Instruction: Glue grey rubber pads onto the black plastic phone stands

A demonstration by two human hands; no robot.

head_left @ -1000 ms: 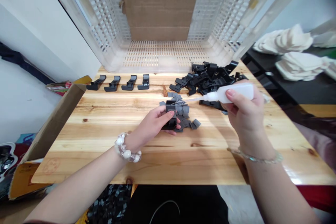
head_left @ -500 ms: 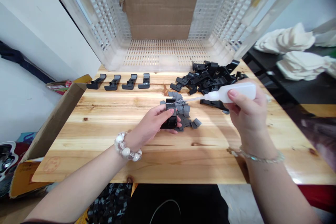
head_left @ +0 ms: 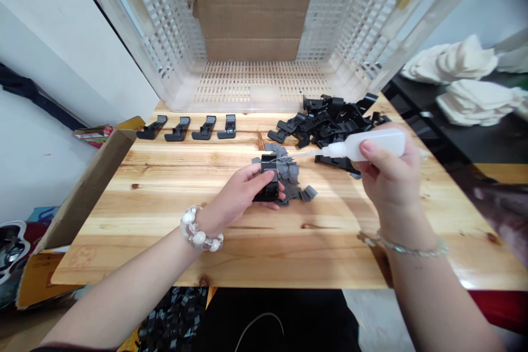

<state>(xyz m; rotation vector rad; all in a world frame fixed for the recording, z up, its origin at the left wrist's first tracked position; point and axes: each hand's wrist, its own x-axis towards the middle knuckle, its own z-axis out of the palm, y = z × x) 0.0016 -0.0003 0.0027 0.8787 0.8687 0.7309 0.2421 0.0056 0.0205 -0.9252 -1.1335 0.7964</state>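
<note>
Bottle, white: sat clasped in the right hand's grip, nozzle aimed at one black part, which the left hand pinched over the bench beside grey squares. Step, apparently: applying fluid; next move seemingly called for a steady tip. Against a second earlier: both holds, and the row of four black pieces, were unchanged.

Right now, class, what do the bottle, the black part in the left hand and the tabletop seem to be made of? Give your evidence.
Bottle: probably plastic, with a smooth, whitish, slightly translucent look.
Black part: likely moulded plastic; it looks rigid, with a faint sheen.
Tabletop: apparently wood with a smooth, possibly varnished finish, given its grain, knots and glare.
</note>
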